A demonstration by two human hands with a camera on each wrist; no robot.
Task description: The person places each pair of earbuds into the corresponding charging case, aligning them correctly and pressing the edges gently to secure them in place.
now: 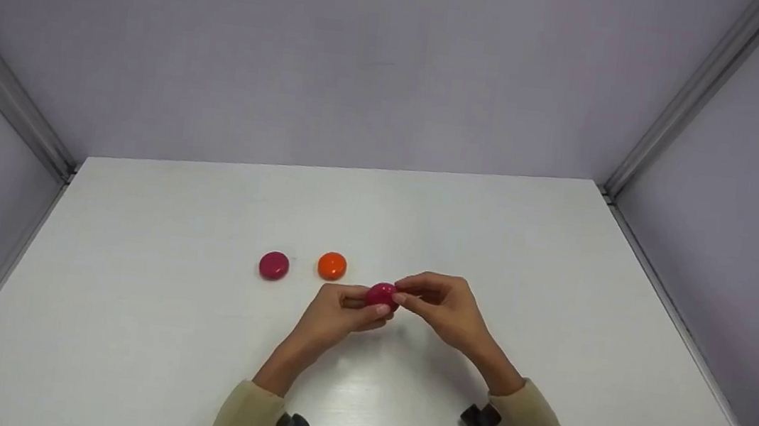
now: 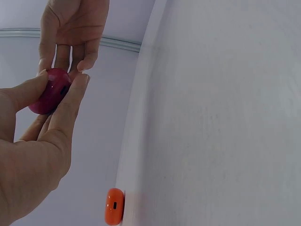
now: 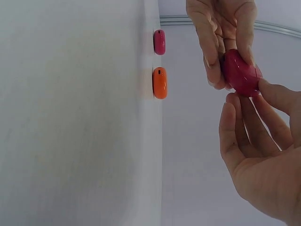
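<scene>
Magenta pebble [image 1: 382,294]: pinched between fingertips of left hand [image 1: 338,314] and right hand [image 1: 444,307], raised above white table [image 1: 555,297] (mid-front). Orange pebble [image 1: 332,265] just behind-left of it; second magenta pebble [image 1: 273,265] further left

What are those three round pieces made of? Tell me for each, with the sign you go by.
Held magenta piece: likely hard plastic, glossy, since it shows highlights and keeps its shape under the pinch. Orange piece and the other magenta piece on the table: smooth, glossy domes, probably the same plastic.
</scene>
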